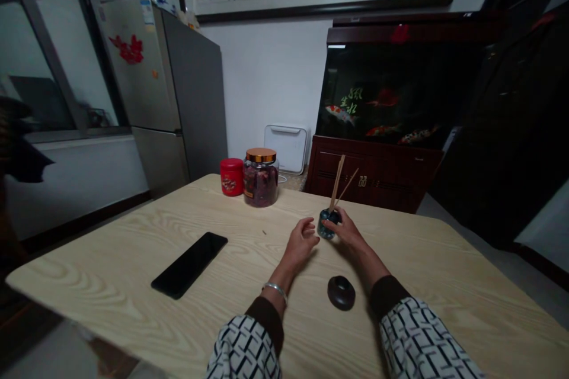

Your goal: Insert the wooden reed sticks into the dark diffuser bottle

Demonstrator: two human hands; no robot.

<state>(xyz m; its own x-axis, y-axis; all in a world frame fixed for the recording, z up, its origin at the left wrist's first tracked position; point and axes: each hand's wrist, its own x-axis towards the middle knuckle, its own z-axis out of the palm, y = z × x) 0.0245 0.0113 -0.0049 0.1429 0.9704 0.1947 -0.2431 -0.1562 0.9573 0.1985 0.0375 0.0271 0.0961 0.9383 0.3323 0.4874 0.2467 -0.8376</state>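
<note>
A small blue-green glass reed diffuser bottle [326,230] stands toward the far side of the table, with several thin reed sticks [336,185] rising from it. My right hand [348,230] is wrapped round the bottle's right side and neck, its fingers partly hiding the glass. Just left of the bottle, my left hand [301,241] holds nothing; its fingers are curved and apart, close to the glass. Nearer to me, between my forearms, lies a dark brown round lid-like piece [341,293] with a hollow at its centre.
A black smartphone [190,265] lies at the left of the wooden table [231,302]. At the back edge stand a red canister [232,177] and a large clear jar [261,180] with a copper-coloured lid. Beyond the table are a fridge [195,83] and a fish tank [377,89].
</note>
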